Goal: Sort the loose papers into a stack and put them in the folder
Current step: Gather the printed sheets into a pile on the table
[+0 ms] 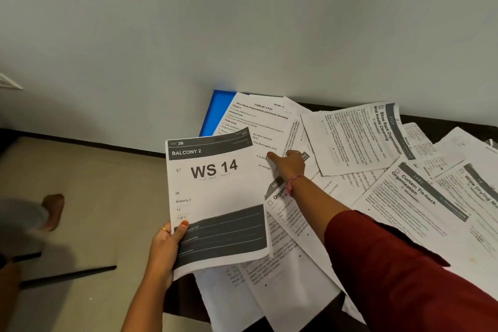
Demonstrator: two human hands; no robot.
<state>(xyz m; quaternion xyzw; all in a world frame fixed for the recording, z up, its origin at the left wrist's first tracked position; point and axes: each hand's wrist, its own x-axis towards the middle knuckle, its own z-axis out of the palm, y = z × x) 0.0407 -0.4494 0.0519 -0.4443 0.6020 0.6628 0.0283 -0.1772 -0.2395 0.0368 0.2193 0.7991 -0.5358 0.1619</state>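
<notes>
The loose papers (pixel 350 140) spread over the right are thin matt white paper with black print, some creased, as is the "WS 14" sheet (pixel 215 197) at the near left. The blue folder (pixel 215 113) at the far side looks like smooth, slightly glossy plastic. The table (pixel 420 119) beneath shows dark and smooth, the floor (pixel 94 197) matt beige, and the sleeve (pixel 404 264) soft maroon cloth.

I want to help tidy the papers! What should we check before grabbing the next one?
1. Left hand has a firm grip on the WS 14 sheet: ok.
2. Right hand has reached a loose sheet, the Shoe Rack page: ok.
3. Right hand actually pinching that page: cannot tell.
4. Blue folder free to open: not ok, papers lie over it.
5. Loose papers gathered into one stack: not ok, scattered across the table.
</notes>
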